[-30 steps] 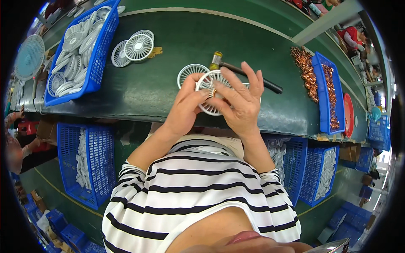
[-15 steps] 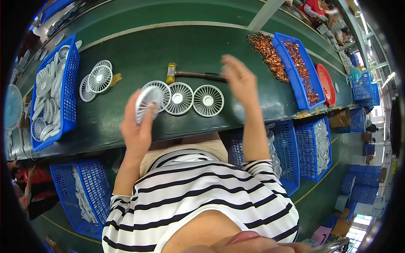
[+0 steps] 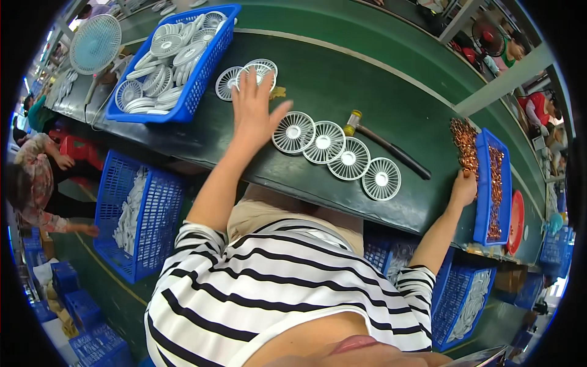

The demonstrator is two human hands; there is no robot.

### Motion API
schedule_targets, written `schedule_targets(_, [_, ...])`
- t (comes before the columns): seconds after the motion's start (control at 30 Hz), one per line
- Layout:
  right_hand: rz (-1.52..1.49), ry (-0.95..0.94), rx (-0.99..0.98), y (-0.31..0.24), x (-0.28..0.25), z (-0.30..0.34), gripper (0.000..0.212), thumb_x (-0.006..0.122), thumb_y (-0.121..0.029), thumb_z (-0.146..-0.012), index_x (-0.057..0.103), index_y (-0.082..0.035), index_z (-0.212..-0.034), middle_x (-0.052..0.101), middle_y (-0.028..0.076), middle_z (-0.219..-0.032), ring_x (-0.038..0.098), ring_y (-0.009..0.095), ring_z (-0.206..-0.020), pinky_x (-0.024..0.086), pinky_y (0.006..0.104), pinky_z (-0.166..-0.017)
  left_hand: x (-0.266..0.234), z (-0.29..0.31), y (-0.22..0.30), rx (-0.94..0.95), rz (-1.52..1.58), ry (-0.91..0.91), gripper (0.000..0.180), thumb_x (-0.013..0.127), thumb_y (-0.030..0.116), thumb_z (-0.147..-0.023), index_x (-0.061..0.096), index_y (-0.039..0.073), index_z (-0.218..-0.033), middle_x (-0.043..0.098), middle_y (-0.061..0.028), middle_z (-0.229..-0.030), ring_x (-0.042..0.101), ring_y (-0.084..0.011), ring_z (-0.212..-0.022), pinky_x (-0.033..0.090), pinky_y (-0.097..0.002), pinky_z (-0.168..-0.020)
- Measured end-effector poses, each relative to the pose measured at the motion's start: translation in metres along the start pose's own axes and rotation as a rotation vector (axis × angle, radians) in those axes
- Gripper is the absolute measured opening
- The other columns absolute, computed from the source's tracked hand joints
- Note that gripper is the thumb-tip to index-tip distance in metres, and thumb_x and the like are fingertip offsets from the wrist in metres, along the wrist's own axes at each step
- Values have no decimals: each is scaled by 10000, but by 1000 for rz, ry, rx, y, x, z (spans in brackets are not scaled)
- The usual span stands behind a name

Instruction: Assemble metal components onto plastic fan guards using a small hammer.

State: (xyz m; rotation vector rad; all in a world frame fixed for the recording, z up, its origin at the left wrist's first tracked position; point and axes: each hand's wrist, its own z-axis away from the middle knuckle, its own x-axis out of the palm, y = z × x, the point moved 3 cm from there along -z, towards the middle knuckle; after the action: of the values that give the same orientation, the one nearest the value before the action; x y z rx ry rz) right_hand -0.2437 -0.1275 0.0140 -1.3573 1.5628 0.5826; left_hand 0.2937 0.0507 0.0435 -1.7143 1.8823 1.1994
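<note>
My left hand (image 3: 252, 116) reaches over a small group of round white slotted grilles (image 3: 227, 84) with its fingers spread. It is open and holds nothing; whether the fingertips touch the top grille cannot be seen. My right hand (image 3: 464, 188) is closed at the near end of a heap of copper-coloured rings (image 3: 463, 140); what its fingers pinch is hidden. Between the hands, several white grilles (image 3: 348, 158) lie flat in a slanting row, most overlapping. Behind the row lies a hammer (image 3: 391, 145) with a yellowish head and a dark handle.
A blue basket (image 3: 194, 98) heaped with white grilles stands on the green table (image 3: 318, 67) at left. At right are a blue tray (image 3: 480, 202) of copper-coloured rings and a red tray (image 3: 516, 220). Blue crates (image 3: 160, 226) stand below the table edge. A person (image 3: 46, 177) sits at left.
My left hand has let go of a grille, now lying in the row, and moved left to the other grilles. My right hand has moved right to the copper-coloured rings. The view has shifted.
</note>
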Motion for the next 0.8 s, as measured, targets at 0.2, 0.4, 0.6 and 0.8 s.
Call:
schedule_targets(0.2, [-250,124,-196,-43,-18,32,229,647,-305,-862,704,-110,-966,700,111,-883,669,310,-786,519,406,-701,11,-38,-63,-205,-329,-104,868,708,527,-732,344,139,-1417,390,-252,-1386,279,-435,-1336,198,-672,-1028])
schedule_targets(0.4, [-757,179,-459,-116,-66,100,106,678,-80,-842,687,-24,-932,670,121,-891,654,241,-767,515,318,-677,-8,-21,-43,-108,-183,210,649,730,80,-731,458,87,-1320,557,-168,-1079,519,-350,-1043,405,-488,-883])
schedule_targets(0.6, [-878,229,-678,-159,-107,147,134,734,-4,-761,682,-14,-884,638,93,-874,620,222,-737,502,306,-637,-23,4,13,-8,238,282,212,680,52,-800,635,16,-1004,608,-155,-903,574,-331,-832,464,-402,-740])
schedule_targets(0.8, [-970,185,-913,-195,-137,183,196,759,12,-671,674,-36,-841,633,74,-836,609,228,-705,492,318,-605,-12,34,85,-279,1091,52,185,581,189,-953,562,21,-1027,572,-3,-876,501,-66,-799,436,-236,-702])
